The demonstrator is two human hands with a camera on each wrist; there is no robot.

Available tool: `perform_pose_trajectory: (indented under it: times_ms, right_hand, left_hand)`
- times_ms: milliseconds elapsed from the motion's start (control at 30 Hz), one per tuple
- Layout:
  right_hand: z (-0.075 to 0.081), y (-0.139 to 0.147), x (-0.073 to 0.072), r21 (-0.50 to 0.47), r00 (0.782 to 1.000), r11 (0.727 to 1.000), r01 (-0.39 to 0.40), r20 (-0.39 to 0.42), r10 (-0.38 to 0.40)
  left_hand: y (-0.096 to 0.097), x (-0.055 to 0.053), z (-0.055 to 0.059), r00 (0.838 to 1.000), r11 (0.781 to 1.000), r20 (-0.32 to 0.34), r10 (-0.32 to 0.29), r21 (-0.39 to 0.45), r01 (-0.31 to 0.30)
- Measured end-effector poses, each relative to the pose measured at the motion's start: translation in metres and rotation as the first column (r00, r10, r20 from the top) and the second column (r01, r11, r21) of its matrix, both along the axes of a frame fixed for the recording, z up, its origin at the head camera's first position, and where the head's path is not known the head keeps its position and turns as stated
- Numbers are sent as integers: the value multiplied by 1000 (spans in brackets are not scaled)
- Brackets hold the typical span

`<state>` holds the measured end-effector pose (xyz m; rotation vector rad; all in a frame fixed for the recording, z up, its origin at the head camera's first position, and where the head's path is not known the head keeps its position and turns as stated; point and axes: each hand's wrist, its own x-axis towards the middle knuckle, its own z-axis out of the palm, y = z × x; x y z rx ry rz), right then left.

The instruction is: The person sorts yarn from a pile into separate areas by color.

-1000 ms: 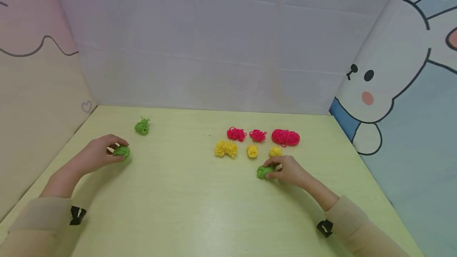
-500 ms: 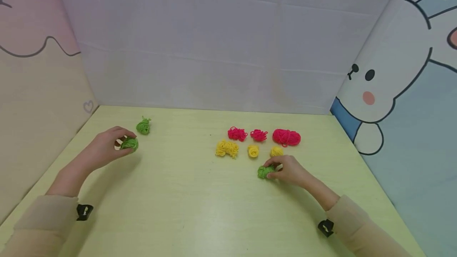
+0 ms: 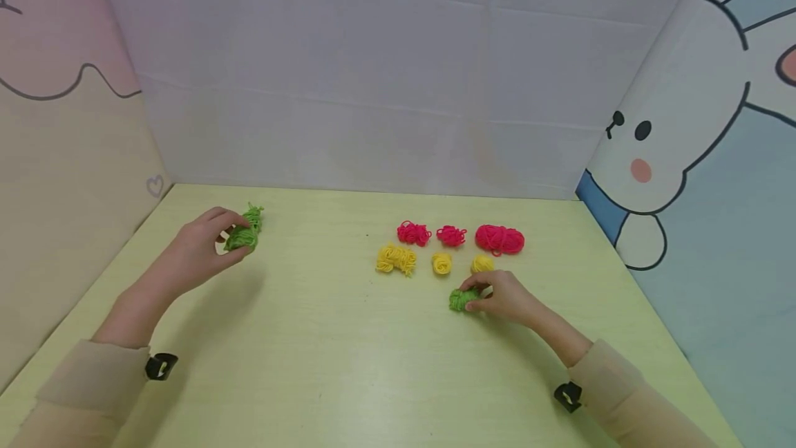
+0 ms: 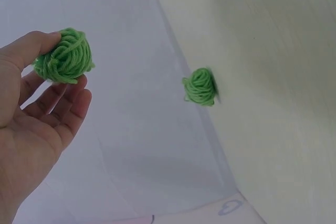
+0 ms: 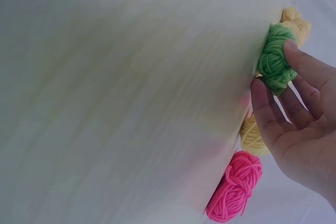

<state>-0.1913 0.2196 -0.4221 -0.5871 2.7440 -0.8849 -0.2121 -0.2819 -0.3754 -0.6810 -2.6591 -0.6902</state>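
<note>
My left hand (image 3: 208, 244) pinches a green yarn ball (image 4: 67, 59) between thumb and fingers, held above the table at the left. Beyond it a second green yarn ball (image 4: 200, 86) sits on the table, partly covered by the held one in the head view. At the right, my right hand (image 3: 505, 301) grips another green yarn bundle (image 5: 276, 59) close to the tabletop, thumb on one side and fingers on the other. Just behind that hand lies a yellow yarn ball (image 3: 481, 264), its lower part overlapped by the fingers.
A row of pink yarn, two small tangles (image 3: 413, 233) and a larger bundle (image 3: 499, 240), lies toward the back right. In front are a yellow yarn bundle (image 3: 395, 259) and a yellow ball (image 3: 441, 263). A pale back wall (image 3: 373, 88) and printed side panels enclose the table (image 3: 348, 372).
My left hand has moved right and toward the back with its green yarn ball, which now overlaps the standing green ball in view. The right hand has stayed in place.
</note>
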Motion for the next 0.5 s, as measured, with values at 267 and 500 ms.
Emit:
perform_pose_trajectory:
  times_ms: [267,500]
  right_hand:
    - [-2,0,-1,-1,1000,1000,-11,-13,11]
    - [-2,-2,0,1,1000,1000,-6,-14,6]
  left_hand:
    - [20,9,13,998,998,-51,-25,54,28]
    - [37,14,18,996,995,-72,-45,85,51]
